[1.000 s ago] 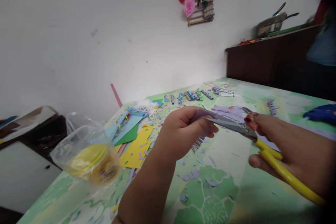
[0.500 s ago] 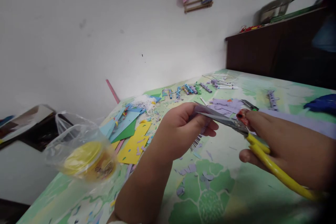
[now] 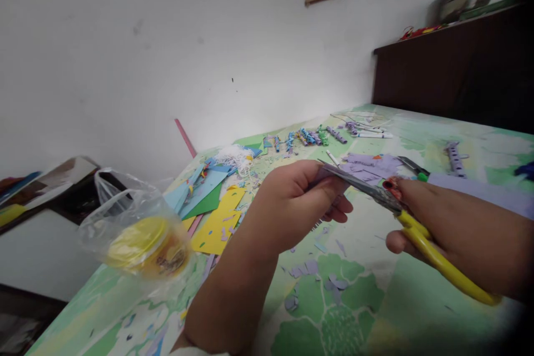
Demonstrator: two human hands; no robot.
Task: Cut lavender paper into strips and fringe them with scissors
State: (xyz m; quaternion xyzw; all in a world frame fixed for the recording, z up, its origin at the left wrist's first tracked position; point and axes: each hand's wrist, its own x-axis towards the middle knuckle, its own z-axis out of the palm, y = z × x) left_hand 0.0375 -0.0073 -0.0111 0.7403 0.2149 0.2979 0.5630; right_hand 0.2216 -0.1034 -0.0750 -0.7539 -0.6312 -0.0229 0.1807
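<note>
Pinching purple paper (image 3: 320, 176) in my left hand (image 3: 287, 203) above the counter (image 3: 400, 311), I grasp yellow-handled scissors (image 3: 422, 240) in my right hand (image 3: 463, 228). Their blades (image 3: 362, 185) lie at the paper beside that pinch, which presumably steadies it.

The left forearm (image 3: 237, 289) slants up and rightward from the bottom edge, its wrist bent so that the left hand (image 3: 292, 206) points right. That hand is closed in a pinch, the thumb (image 3: 323, 198) pressed toward the curled index finger, the other fingers (image 3: 342, 213) tucked beneath. The right hand (image 3: 450, 222) comes in from the right edge, fingers directed left, its own thumb lower and spread from them. The two hands are apart.
</note>
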